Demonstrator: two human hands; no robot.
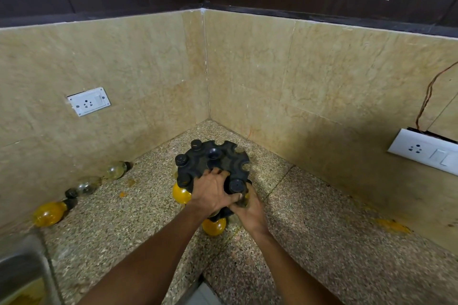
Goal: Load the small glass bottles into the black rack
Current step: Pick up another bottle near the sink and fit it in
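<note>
Resting my left hand point(213, 193) on the round black plastic rack point(218, 156), fingers spread over its near edge, I have it standing on the speckled stone counter point(124, 242) close to the far corner. My right hand point(249, 213) curls around a small black-capped glass bottle point(235, 184) at the rack's near-right notch. Three more glass bottles point(86, 184) lie along the left beige wall point(74, 57).

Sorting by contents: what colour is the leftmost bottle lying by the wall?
Yellow-orange bottle, head view.
</note>
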